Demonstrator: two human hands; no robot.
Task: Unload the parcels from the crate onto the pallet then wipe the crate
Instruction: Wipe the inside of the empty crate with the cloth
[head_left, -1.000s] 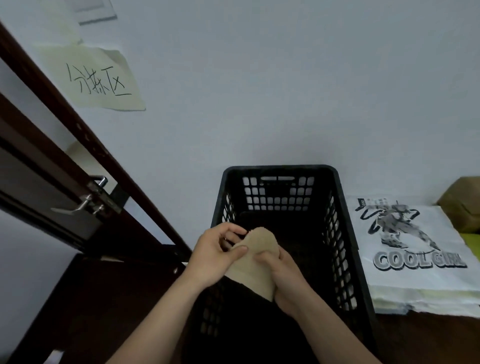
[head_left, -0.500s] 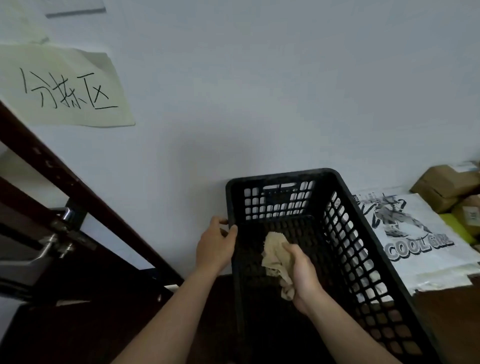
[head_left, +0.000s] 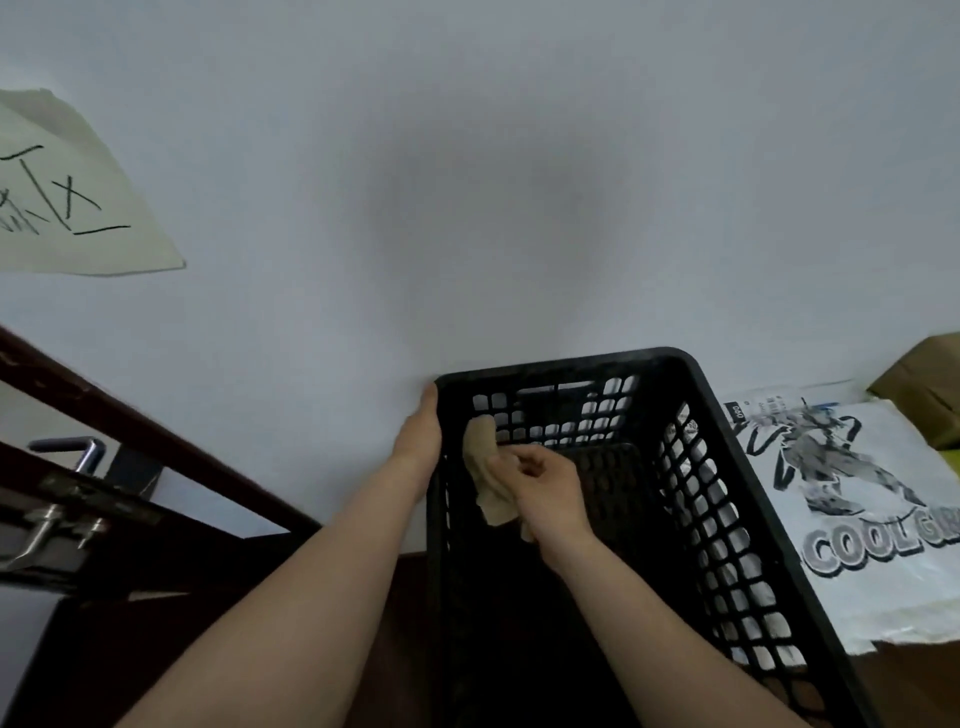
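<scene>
Standing against the pale wall is one black crate, its sides pierced with square holes, and nothing lies inside it but one beige cloth. Two bare hands work at it. The left hand lies along the outside of the crate's far left corner, fingers wrapped over the rim and closed on it. The right hand is down inside, fingers curled tight round the bunched cloth, pressing it against the inner left wall just below the far corner.

To the right of the crate lies one white printed bag with a cartoon figure and block letters, touching the crate's right side. Behind it one brown cardboard box shows at the edge of view. One paper sign with black handwriting hangs on the wall at the left, and one dark door with a metal handle stands below it.

Half a second ago the cloth hung over the middle of the crate floor; now it is up at the left wall. The left hand has slid farther along the rim towards the far corner, and the crate's far end has swung rightward in view.
</scene>
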